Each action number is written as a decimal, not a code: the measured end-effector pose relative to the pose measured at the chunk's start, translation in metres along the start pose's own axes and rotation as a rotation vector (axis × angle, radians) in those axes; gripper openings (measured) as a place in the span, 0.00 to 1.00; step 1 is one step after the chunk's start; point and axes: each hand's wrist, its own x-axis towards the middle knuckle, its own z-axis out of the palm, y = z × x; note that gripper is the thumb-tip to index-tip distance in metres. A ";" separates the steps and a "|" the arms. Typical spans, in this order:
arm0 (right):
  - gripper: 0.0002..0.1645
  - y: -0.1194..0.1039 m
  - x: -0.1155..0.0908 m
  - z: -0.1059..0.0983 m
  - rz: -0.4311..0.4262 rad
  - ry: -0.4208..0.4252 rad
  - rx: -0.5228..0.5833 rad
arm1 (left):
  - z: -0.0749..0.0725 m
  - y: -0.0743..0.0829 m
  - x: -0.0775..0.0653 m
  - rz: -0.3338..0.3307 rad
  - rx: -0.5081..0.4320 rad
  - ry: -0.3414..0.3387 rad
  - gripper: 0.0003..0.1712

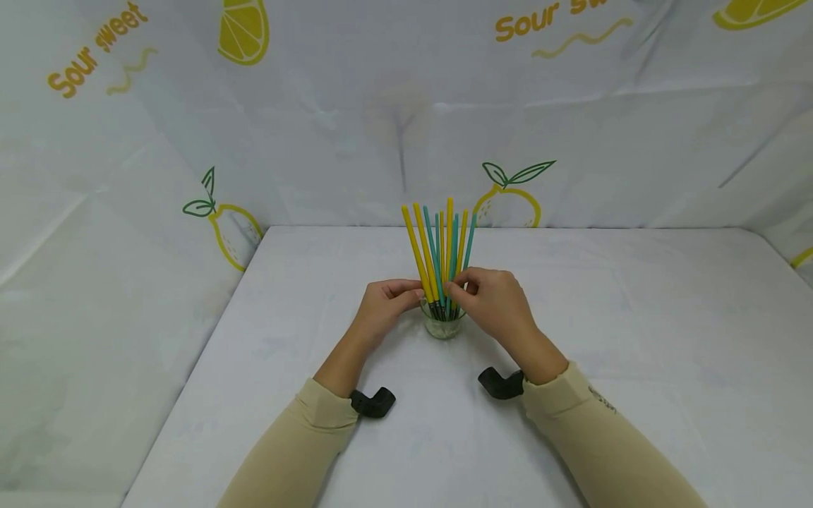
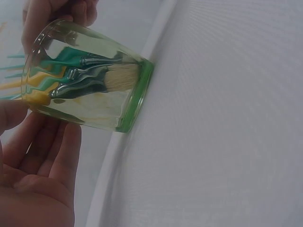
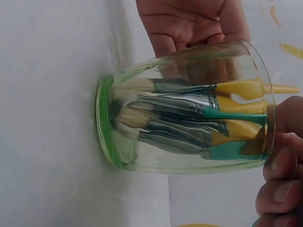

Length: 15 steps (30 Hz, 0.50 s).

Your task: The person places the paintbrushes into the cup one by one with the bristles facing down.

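Note:
A clear glass (image 1: pixel 443 329) with a green-tinted base (image 2: pixel 137 101) stands upright on the white table. Several paintbrushes (image 1: pixel 420 247) with yellow or teal handles lean in it, bristles down, as the right wrist view shows through its wall. At the left side of the rim is my left hand (image 1: pixel 383 307), its fingers fairly straight and touching the glass. From the right, my right hand (image 1: pixel 498 302) pinches a teal-handled paintbrush (image 3: pixel 232 150) just above the rim, its other fingers curled. The fingertips partly cover the handles.
The white-covered table (image 1: pixel 635 339) stretches to both sides. Behind it hangs a white cloth (image 1: pixel 330 141) printed with lemons and lettering. Black wrist-worn devices (image 1: pixel 373 403) stick out from both sleeves near the table's surface.

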 end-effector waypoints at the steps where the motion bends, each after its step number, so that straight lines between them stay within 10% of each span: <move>1: 0.10 0.000 0.000 0.000 0.000 -0.001 -0.002 | 0.000 0.000 0.000 -0.002 0.001 0.000 0.15; 15: 0.10 0.000 -0.001 0.000 -0.013 -0.008 -0.005 | 0.001 0.000 0.000 -0.016 -0.022 0.008 0.15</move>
